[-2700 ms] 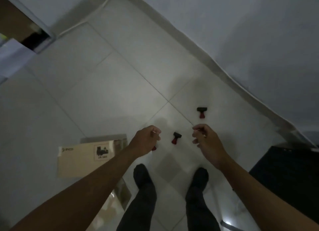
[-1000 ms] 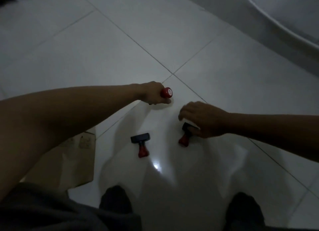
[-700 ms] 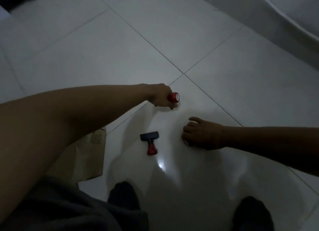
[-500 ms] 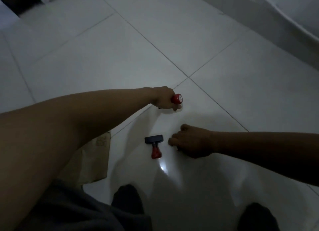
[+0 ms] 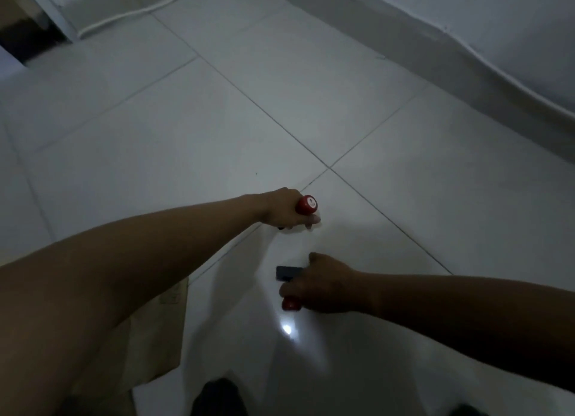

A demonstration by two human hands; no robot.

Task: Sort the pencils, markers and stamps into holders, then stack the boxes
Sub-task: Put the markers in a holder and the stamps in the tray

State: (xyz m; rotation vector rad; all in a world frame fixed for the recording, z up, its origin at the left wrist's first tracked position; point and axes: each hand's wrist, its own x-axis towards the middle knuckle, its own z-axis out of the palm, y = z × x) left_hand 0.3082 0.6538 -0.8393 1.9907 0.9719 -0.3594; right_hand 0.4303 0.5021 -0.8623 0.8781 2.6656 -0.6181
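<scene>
From the head view, both arms reach down toward a pale tiled floor (image 5: 217, 129), which is where the stamps lie, so the person is apparently stooping to gather them for sorting. Just right of the frame's centre, the left hand (image 5: 284, 210) is curled round a red-handled stamp (image 5: 306, 204), the round knob poking out past the thumb side and the hand low against the tile, its forearm stretched in from the lower left. Below it, in the lower middle, the right hand (image 5: 323, 286) comes in from the right edge with knuckles up and fingers bent down over a second stamp (image 5: 289, 274); the dark base shows at the hand's left and the red handle end beneath the fingers. They look closed round its handle, probably to lift it. Whether that hand holds anything else cannot be told. A tan cardboard box (image 5: 161, 328) lies partly hidden behind the left forearm at lower left.
</scene>
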